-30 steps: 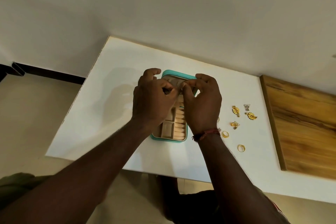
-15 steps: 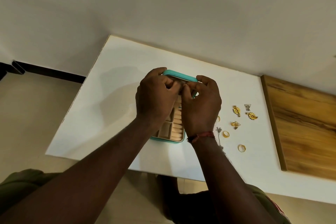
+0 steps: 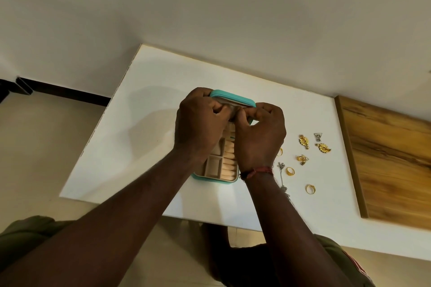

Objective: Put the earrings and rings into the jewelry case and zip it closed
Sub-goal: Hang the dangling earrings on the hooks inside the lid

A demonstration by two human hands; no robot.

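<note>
- Packing looks barely begun: the teal jewelry case (image 3: 233, 97) sits open on the white surface (image 3: 144, 128), its lid upright at the far end, and the beige compartments and ring rolls that show between the arms hold nothing I can see
- Both hands work at the inside of the lid. The left hand (image 3: 200, 123) curls over the lid's left corner, thumb and forefinger pinched together at the inner panel
- The right hand (image 3: 258, 140) meets it fingertip to fingertip, its grip likewise clamped at that panel. Whether a small earring sits between the fingers, I cannot tell
- Left to pack, all lying on the surface to the right of the case: two gold flower earrings (image 3: 304, 140), a silver triangle earring (image 3: 317, 136), a small gold piece (image 3: 302, 159), a gold ring (image 3: 290, 171) and a second ring (image 3: 310, 189) nearer the person, plus a silver piece (image 3: 281, 165) by the right wrist
- The zip is not yet closed, and that step has to wait until everything is in
- Against a second ago, both hands have climbed from the middle of the lid to its top rim and the left forefinger, raised then, is now folded in. The loose jewelry lies as it did, and the silver piece, then hidden by the wrist, now shows
</note>
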